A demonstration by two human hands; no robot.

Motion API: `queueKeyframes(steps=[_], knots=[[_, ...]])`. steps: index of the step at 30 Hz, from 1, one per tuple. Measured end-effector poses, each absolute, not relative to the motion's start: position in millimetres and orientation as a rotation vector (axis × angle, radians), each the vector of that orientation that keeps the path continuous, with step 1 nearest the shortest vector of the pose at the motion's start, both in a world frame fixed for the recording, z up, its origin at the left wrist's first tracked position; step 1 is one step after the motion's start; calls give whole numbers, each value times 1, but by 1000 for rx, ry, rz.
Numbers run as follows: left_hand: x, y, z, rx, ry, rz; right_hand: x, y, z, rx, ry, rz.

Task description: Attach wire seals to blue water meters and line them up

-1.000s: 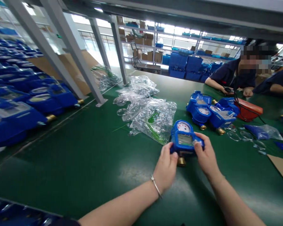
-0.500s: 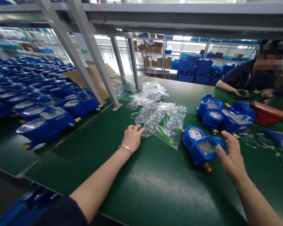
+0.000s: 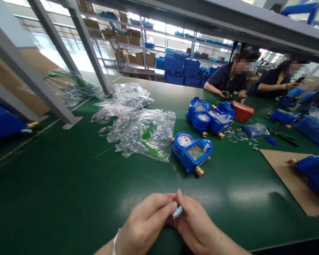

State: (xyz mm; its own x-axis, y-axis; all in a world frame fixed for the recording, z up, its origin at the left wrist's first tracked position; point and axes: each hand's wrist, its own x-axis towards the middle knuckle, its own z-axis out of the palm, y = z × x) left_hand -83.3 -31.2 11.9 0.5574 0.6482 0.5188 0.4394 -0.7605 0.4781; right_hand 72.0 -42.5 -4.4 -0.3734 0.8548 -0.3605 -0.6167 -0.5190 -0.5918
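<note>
My left hand [image 3: 146, 221] and my right hand [image 3: 198, 223] meet low in the middle, with fingers pinched around a small pale-blue wire seal [image 3: 177, 212]. Its lower end shows between the fingers; the rest is covered. A thin strand seems to curve away above the left fingers. Beyond my hands, a blue water meter [image 3: 194, 152] lies on the green table, with a round white dial, a rectangular window and brass ends. To its left are crumpled clear plastic bags [image 3: 156, 131] with green and pale-blue pieces inside.
More blue meters [image 3: 220, 122] lie farther back, near a red box [image 3: 241, 111] and loose clear loops [image 3: 232, 137]. Cardboard [image 3: 281, 166] bears meters at right. Metal posts [image 3: 50, 88] rise at left. Two people [image 3: 225, 79] sit across the table.
My left hand has left the bags and my right hand has left the meter. Both are now together near me, holding the small seal. The view has swung right.
</note>
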Motion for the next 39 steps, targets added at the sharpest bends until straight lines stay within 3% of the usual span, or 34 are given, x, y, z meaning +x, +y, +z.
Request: queueKeyframes(steps=[11,13,16,20,39], knots=[[-60,-14,-9,2808,121,824,121,-29,24,-878,-517,1380],[-59,-4,-16,2705,256,887,135,-27,30,-1078,-752,1069],[-48,20,-25,2257,822,989,151,-26,39,-1403,-1206,532],[-26,56,-33,1729,1230,1030,153,-25,52,-1616,-1592,193],[-33,62,-46,1754,1049,951,129,9,50,-1859,-1872,36]])
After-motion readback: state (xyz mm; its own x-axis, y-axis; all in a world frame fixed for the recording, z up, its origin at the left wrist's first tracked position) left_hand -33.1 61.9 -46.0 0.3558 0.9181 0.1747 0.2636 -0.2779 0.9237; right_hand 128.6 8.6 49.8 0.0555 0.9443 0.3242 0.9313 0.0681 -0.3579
